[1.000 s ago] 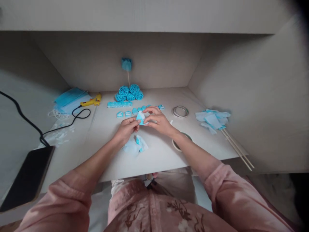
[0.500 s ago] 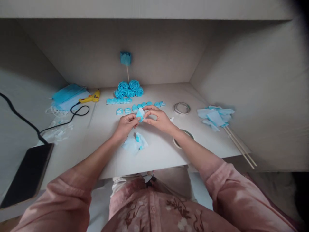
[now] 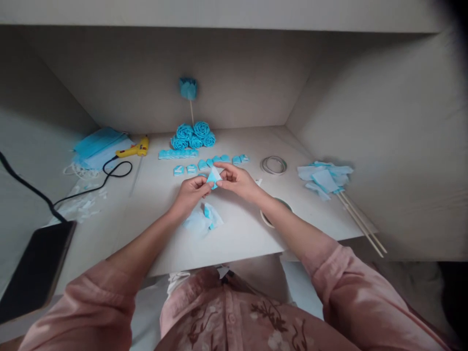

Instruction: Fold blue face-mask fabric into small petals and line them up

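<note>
Blue-white folded piece (image 3: 214,177) | left fingers (image 3: 198,183), right fingers (image 3: 227,185): pinching it | walled recess (image 3: 241,83): blue rosettes (image 3: 195,141) inside

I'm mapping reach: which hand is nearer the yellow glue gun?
Left. The left hand, holding the blue-white piece, is right of the yellow glue gun and nearer the camera; the right hand, at the piece's other side, is farther right.

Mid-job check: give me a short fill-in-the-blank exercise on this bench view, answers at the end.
1. The left hand and right hand both touch a folded piece coloured blue and ____.
2. The glue gun's body is ____.
3. The rosettes showing in the cluster number ____.
4. Two sticks lie on the person's ____ side.

Missing words: white; yellow; five; right.
</note>
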The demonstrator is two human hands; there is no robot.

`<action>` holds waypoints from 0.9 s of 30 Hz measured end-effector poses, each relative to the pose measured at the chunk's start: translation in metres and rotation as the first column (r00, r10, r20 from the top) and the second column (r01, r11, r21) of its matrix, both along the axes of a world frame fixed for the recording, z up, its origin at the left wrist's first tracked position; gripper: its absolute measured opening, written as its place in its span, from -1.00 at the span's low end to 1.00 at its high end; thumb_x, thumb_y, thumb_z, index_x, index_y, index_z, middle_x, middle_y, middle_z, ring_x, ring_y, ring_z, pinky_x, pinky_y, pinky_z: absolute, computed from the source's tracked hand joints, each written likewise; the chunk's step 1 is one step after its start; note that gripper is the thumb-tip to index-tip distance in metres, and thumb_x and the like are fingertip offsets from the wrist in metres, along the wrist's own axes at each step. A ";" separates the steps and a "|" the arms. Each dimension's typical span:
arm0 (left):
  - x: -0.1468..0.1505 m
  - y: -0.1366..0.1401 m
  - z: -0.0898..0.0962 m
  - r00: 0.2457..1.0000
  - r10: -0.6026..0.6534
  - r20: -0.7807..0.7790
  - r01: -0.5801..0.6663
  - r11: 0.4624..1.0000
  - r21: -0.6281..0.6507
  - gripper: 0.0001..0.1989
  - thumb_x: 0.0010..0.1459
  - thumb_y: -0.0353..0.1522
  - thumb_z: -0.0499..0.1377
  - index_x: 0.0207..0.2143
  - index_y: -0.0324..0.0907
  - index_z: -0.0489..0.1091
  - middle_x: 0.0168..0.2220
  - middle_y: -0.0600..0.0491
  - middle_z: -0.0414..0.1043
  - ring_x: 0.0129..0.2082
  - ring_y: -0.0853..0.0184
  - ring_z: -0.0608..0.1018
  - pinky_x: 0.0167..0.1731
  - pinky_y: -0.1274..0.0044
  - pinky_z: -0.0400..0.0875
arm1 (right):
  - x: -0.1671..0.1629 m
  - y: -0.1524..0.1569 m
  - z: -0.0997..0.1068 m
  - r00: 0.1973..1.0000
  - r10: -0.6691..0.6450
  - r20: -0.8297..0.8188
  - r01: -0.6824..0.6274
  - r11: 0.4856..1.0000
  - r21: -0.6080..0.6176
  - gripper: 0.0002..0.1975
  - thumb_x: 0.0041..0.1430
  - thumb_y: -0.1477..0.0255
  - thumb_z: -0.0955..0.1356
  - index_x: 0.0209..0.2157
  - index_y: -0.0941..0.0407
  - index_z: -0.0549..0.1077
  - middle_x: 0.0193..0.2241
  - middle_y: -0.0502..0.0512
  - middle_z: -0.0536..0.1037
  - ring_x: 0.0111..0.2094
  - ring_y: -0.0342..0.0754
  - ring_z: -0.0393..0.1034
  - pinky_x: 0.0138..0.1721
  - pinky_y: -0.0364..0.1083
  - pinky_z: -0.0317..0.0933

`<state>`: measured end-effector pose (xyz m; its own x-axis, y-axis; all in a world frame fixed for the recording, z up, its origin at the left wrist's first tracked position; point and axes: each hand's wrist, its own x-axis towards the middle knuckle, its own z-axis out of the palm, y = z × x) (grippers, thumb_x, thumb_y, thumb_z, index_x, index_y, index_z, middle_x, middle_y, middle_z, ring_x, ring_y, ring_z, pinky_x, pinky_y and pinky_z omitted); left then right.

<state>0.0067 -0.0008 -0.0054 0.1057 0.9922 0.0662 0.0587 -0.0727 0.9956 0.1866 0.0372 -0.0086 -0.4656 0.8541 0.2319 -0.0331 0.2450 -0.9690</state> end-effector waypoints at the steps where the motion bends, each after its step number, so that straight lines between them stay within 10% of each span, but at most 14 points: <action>1: 0.000 0.000 0.001 1.000 0.002 -0.008 -0.002 1.000 -0.008 -0.69 -0.03 -0.20 0.27 -0.63 -0.19 0.29 -0.64 0.16 0.24 -0.58 0.47 0.27 -0.50 0.57 0.14 | 0.000 0.000 -0.001 1.000 0.016 0.000 -0.016 1.000 -0.021 -0.50 -0.01 0.26 0.47 -0.01 0.07 0.44 -0.48 -0.10 0.37 -0.46 -0.19 0.26 -0.35 -0.16 0.20; 27: 0.000 -0.001 0.002 0.999 -0.045 -0.026 0.043 0.998 -0.047 -0.72 -0.06 -0.20 0.28 -0.59 -0.21 0.35 -0.61 0.14 0.31 -0.57 0.48 0.31 -0.52 0.60 0.20 | 0.005 -0.003 0.004 0.994 0.008 0.108 -0.006 1.000 -0.012 -0.75 0.02 0.27 0.45 -0.43 0.15 0.42 -0.54 -0.12 0.28 -0.50 -0.24 0.11 -0.44 -0.19 0.00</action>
<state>0.0067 -0.0019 -0.0031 0.1505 0.9885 0.0167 0.0839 -0.0296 0.9960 0.1918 0.0343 -0.0044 -0.4934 0.8531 0.1695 0.0704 0.2334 -0.9698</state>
